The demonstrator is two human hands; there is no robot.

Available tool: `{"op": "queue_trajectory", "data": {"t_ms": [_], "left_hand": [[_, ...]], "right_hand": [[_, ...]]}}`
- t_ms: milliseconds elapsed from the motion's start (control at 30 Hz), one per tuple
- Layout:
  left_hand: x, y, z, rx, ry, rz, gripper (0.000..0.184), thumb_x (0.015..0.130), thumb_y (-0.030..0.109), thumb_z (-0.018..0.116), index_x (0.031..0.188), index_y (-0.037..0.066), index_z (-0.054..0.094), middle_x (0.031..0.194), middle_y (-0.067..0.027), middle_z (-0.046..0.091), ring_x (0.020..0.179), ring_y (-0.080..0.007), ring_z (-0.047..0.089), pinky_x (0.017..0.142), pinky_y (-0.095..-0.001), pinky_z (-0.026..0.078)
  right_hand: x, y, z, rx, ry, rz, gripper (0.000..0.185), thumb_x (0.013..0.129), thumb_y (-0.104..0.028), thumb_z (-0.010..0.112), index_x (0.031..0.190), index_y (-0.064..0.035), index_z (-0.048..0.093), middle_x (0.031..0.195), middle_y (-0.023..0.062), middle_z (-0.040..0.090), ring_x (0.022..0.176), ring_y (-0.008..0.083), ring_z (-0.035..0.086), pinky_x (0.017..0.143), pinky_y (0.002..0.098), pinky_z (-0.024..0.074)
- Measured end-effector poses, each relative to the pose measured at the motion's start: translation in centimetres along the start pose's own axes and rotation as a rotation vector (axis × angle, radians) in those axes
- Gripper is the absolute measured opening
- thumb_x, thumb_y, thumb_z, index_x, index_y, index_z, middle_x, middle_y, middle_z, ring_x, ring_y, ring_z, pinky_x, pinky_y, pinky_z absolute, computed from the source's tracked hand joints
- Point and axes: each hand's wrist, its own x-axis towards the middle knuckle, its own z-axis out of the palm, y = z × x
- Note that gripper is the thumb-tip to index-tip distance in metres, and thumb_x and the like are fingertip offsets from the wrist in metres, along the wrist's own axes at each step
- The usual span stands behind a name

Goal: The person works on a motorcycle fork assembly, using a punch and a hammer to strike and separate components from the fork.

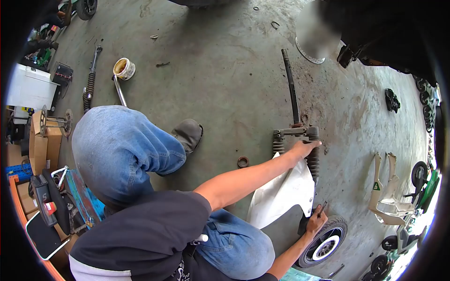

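Close below the camera, sleeve and jeans: a dark sleeve (154, 225) and blue jeans (126, 150) fill the near part of the view; the person crouches.
Right hand: the right hand (316, 222) is closed round a slim dark tool (323, 208), beside the lower end of the fork.
Wheel: a wheel (326, 246) lies just past that wrist; whether it touches the fork cannot be told.
White panel: the white panel (282, 199) lies along the fork, with bolt heads showing at its edge; it seems not yet off.
Left hand: the left hand (303, 148) lies across a ribbed black spring (313, 167); whether its fingers grip underneath cannot be told.
Fork: the fork (294, 133) lies on the floor (215, 89), its long stem bare and pointing away; it looks free of any vehicle, both ribbed springs still on.
Loose ring: a rusty ring (242, 165) sits apart, left of the fork.
Beyond: a tub (124, 69) and a shock absorber (92, 77) lie further off.
Hard to make out: the tool's tip, the springs' far sides, a blurred patch, and the dark bulk (389, 33) cut off at upper right.
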Motion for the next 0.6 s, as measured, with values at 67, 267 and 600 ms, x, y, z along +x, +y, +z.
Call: {"op": "queue_trajectory", "data": {"t_ms": [67,267,600], "left_hand": [[0.0,0.1,1.4,0.168,0.165,0.039,0.059,0.085,0.053,0.070,0.110,-0.001,0.068,0.104,-0.0096,0.069,0.100,-0.0177,0.061,0.089,-0.0318,0.046],[-1.4,-1.9,-0.9,0.218,0.205,0.163,0.051,0.089,0.047,0.067,0.107,-0.001,0.065,0.095,-0.0096,0.068,0.086,-0.0188,0.063,0.081,-0.0331,0.049],[-12.6,-0.8,-4.8,0.367,0.374,0.207,0.056,0.088,0.050,0.069,0.103,-0.003,0.063,0.094,-0.0163,0.070,0.089,-0.0289,0.068,0.085,-0.0395,0.052]], "right_hand": [[-0.2,0.2,0.7,0.056,0.041,0.053,0.056,0.103,-0.037,0.053,0.069,0.0078,0.057,0.051,0.0132,0.046,0.049,0.0174,0.040,0.050,0.0403,0.0294],[-1.9,-0.7,1.0,0.128,0.079,0.179,0.060,0.104,-0.039,0.051,0.063,0.0041,0.047,0.052,0.0051,0.041,0.053,0.0149,0.035,0.051,0.0384,0.0275],[-1.3,-3.5,0.6,0.074,-0.052,0.105,0.048,0.103,-0.031,0.052,0.075,0.0069,0.063,0.054,0.0088,0.048,0.051,0.0172,0.044,0.051,0.0362,0.0340]]}}
